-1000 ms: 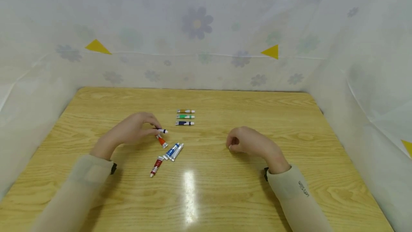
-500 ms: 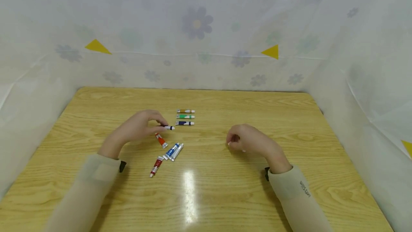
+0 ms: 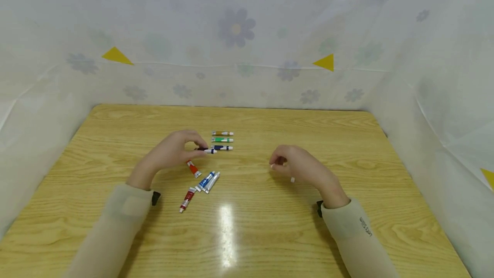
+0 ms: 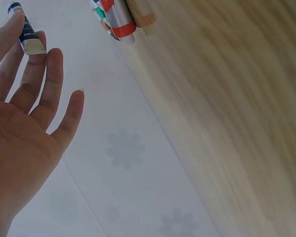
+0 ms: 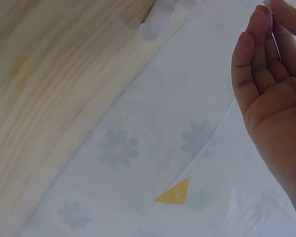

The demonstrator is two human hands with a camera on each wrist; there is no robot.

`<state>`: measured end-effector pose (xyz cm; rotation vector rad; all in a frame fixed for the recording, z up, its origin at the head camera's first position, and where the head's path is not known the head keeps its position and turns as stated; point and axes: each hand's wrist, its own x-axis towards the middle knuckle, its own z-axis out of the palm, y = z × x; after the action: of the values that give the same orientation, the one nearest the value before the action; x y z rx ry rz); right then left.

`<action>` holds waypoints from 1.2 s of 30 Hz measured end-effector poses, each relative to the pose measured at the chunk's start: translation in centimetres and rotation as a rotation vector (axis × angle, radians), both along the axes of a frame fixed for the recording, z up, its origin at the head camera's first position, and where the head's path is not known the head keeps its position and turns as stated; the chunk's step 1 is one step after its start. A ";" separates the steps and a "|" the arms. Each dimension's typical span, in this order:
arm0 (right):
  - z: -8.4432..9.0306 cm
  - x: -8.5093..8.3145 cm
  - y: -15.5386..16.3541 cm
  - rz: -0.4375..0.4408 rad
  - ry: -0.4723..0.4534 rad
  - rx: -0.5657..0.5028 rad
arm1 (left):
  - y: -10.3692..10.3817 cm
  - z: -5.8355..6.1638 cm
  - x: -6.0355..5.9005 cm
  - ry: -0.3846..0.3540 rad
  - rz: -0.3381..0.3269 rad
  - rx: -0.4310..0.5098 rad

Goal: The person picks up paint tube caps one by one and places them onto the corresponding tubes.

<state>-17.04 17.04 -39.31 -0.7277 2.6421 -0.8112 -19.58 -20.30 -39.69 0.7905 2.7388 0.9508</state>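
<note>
The left hand point(image 3: 171, 151) pinches a dark tube point(image 3: 210, 151) at its fingertips, just below the navy tube point(image 3: 221, 147) ending a row of three. The right hand point(image 3: 299, 166) hovers right of that row, fingers loosely curled, holding nothing.

A glossy wooden table point(image 3: 270, 235) stands inside flower-printed white sheeting point(image 3: 235, 29).
</note>
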 end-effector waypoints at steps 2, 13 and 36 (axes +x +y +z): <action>0.0 0.0 -0.1 -0.010 0.029 -0.009 | 0.2 0.0 0.0 0.003 -0.001 0.013; 0.2 0.3 -0.3 -0.038 0.226 -0.080 | 2.0 0.5 -0.2 0.029 -0.018 0.057; 0.2 -0.1 -0.9 -0.036 0.477 -0.274 | 6.1 0.8 -0.3 0.068 -0.083 0.151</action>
<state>-17.13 16.14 -39.11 -1.0598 2.9963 -1.1481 -19.91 -14.19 -38.90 0.9700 2.6913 1.1436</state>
